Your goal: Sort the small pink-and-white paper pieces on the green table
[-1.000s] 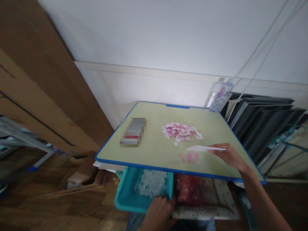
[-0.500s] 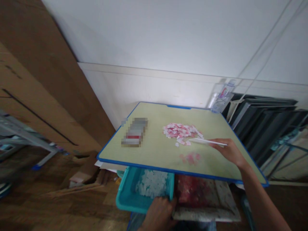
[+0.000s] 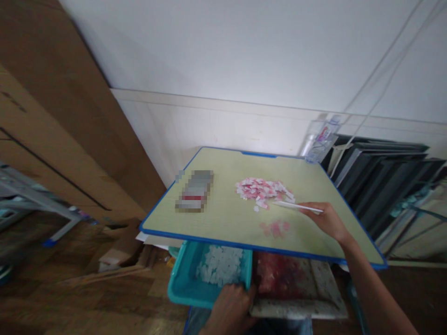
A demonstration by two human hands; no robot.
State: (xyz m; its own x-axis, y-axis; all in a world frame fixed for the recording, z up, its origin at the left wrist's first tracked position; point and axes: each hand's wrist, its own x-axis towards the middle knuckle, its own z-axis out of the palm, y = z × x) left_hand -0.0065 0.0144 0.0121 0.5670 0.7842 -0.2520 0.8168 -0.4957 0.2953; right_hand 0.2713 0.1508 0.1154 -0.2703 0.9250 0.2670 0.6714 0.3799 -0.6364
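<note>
Counting up: two hands, one slim white tool, one heap of pink-and-white chips, one teal basin, one stained tray. Way too many chips to count, sorry.

The tabletop is pale yellow-green with blue edging, plus a pink smear on the near side. White wall behind, cardboard on the left, clear bottle at the far right corner, dark panels further right.

The right hand has its fingers pinched round the tool, which is thin and straight, tip just nearside of the heap. The left hand is curled at the basin's near right corner; can't tell if it's gripping anything.
</note>
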